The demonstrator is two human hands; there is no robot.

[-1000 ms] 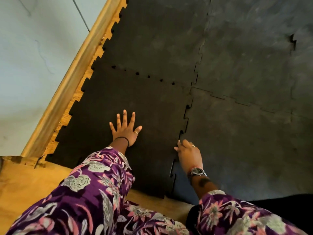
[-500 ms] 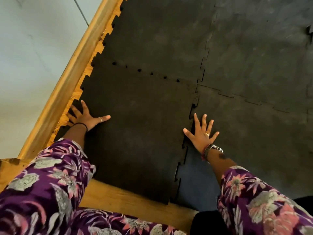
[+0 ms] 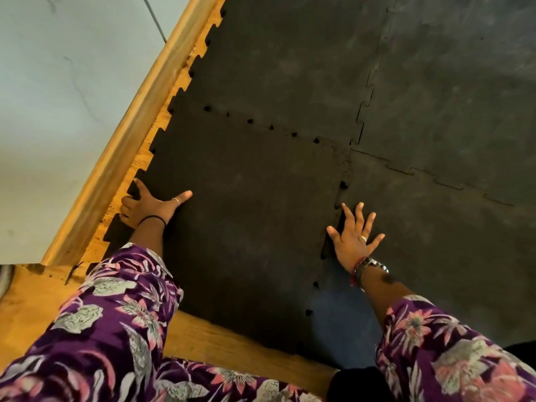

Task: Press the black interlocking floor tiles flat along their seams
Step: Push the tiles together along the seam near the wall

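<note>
While both hands lie on the matte, faintly speckled rubber, the near black tile (image 3: pixel 246 227) sits as a squarish slab with jigsaw-toothed edges, its left and right sides running from near to far, slanting rightward. It lies on the glossy wooden floor (image 3: pixel 232 343), locked to other black tiles (image 3: pixel 435 97) on its far and right sides. The left hand (image 3: pixel 153 206) curls its fingers over the toothed left edge, thumb stretched flat on top, beside the smooth wooden baseboard (image 3: pixel 139 117) and pale wall (image 3: pixel 58 97). The right hand (image 3: pixel 355 242) rests released, fingers splayed flat, on the notched seam (image 3: pixel 338 204) at the tile's right side. A metal watch (image 3: pixel 368 266) circles that wrist; purple floral sleeves (image 3: pixel 116 329) cover both arms.
</note>
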